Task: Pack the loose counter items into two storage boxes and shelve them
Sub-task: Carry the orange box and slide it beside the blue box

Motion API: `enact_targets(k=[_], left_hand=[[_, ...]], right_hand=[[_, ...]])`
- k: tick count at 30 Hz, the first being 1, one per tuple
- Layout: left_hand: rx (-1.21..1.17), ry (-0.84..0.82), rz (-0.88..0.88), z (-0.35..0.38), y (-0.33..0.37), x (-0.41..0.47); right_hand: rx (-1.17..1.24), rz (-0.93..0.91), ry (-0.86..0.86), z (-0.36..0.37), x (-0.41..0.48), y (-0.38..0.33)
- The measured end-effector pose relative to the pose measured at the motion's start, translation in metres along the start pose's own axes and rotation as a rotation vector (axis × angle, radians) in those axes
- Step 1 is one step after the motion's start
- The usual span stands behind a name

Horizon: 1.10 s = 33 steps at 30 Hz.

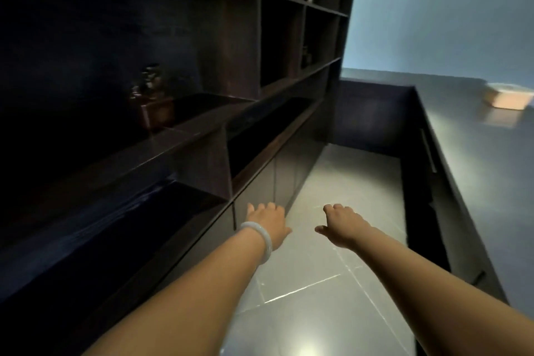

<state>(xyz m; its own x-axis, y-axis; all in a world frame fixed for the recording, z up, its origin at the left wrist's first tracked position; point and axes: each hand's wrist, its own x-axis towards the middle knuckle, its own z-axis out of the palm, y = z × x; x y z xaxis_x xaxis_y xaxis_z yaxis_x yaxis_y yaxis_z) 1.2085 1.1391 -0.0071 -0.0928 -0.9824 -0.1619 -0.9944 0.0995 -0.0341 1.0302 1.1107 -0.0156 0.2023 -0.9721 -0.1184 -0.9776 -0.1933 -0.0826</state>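
**Between loads: both hands free, one box left on the counter**

Left hand (267, 224): stretched forward over the floor (332, 283), just beside the lower cabinet doors (274, 179); fingers loosely spread, palm down, holding nothing; pale bangle (258, 238) on the wrist.
Right hand (341, 225): likewise extended, fingers slack and part-curled, holding nothing.
Storage box (507, 97): light-coloured, lying on the dark counter (476, 167) at far right, well apart from both hands; contents not discernible.
Shelving unit (202, 124): dark, open compartments at left; a small ornament (153, 101) on one shelf; too dim to tell whether a box is lodged in the lower bays.

Step in hand, as judged: passage between shelving and counter, nothing carried; packing status of the counter box uncertain.
Next move calls for: turning right to the counter; taking the box in both hands by its sides; carrying it level to a free compartment.
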Motion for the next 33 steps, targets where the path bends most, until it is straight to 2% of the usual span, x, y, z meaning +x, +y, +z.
enact_targets(k=[9,17,25,33], left_hand=[[0.105,0.067,0.298,-0.043,0.052,0.208],[0.184,0.116,0.559,-0.083,0.161,0.366],[0.198,0.114,0.579,-0.117,0.258,0.546],[0.178,0.093,0.545,-0.149,0.312,0.713]], right_hand=[[-0.015,0.291,0.006,-0.04,0.117,0.116],[0.008,0.524,-0.041,-0.066,0.197,0.233],[0.044,0.577,-0.021,-0.099,0.331,0.385],[0.076,0.534,-0.043,-0.131,0.49,0.483]])
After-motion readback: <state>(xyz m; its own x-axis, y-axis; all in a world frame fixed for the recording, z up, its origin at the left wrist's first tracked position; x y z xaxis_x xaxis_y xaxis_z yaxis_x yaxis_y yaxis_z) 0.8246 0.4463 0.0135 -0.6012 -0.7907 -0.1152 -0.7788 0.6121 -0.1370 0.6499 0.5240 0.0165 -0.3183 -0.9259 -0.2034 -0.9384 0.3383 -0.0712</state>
